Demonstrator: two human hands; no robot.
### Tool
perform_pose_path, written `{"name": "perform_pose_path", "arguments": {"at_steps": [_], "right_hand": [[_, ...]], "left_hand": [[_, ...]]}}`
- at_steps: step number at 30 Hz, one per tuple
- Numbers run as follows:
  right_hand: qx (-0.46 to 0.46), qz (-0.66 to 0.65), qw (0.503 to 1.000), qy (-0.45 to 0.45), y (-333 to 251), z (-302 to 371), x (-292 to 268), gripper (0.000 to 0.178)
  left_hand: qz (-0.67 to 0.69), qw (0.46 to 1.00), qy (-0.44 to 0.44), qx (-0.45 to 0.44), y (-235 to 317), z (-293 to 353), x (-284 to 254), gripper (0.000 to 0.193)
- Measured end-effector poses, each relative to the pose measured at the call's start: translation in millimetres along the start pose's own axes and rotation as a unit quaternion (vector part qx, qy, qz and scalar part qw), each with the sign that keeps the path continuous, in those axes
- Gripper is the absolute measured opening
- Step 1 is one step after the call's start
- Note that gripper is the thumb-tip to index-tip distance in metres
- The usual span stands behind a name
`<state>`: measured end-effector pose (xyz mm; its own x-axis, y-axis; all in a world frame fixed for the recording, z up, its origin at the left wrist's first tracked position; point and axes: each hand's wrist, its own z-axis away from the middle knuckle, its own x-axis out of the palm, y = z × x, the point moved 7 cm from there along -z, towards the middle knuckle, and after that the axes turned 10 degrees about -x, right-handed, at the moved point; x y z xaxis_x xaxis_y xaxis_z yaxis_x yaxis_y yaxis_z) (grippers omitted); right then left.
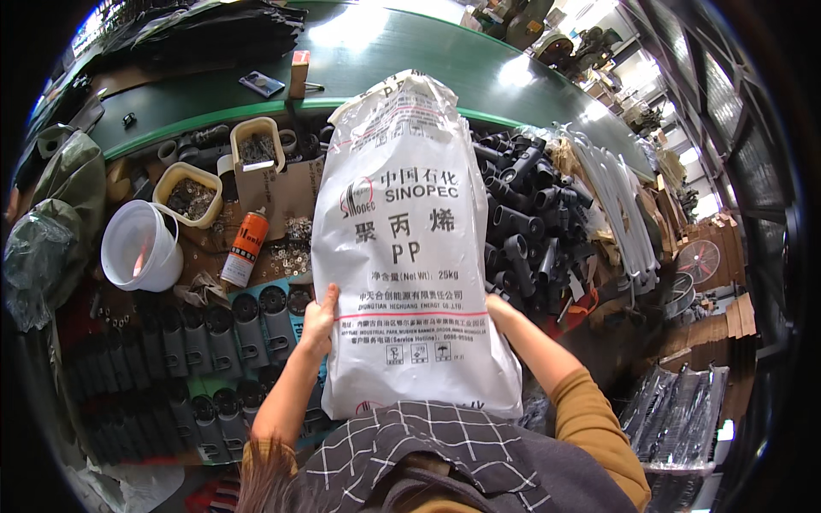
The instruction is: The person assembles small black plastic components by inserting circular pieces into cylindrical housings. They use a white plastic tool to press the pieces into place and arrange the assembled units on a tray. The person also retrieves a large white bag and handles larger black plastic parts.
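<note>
A large white woven plastic sack point(402, 282) with dark print and red lines stretches in front of my body, from my chest toward the green conveyor. My left hand point(319, 321) holds its left edge, the thumb on the front and the fingers behind it. On the opposite edge is my right hand point(498, 309), its fingers hidden behind the sack. The sack looks flattish and blocks part of the bench. Left of it lie rows of dark grey plastic parts point(248, 329); black tubular fittings point(517, 222) are heaped to its right.
An orange spray can point(245, 248), a white bucket point(152, 248) and tubs of small metal parts point(188, 198) stand at left. A phone point(262, 84) lies on the green conveyor belt point(368, 43). White tubes point(611, 205), cardboard point(710, 316) and wrapped parts point(676, 419) are at right.
</note>
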<state>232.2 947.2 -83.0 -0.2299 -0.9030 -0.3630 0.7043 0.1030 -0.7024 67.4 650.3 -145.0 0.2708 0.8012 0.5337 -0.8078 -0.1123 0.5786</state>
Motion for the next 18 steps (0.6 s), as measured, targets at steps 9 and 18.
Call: {"name": "perform_pose_path", "arguments": {"at_steps": [9, 18], "right_hand": [[0.016, -0.126, 0.975, 0.180, 13, 68, -65, 0.031], [-0.042, -0.129, 0.970, 0.204, 45, 89, -140, 0.043]], "left_hand": [[0.002, 0.994, -0.108, -0.023, 33, 38, 22, 0.044], [-0.161, 0.947, -0.266, -0.077, 57, 40, -73, 0.068]]}}
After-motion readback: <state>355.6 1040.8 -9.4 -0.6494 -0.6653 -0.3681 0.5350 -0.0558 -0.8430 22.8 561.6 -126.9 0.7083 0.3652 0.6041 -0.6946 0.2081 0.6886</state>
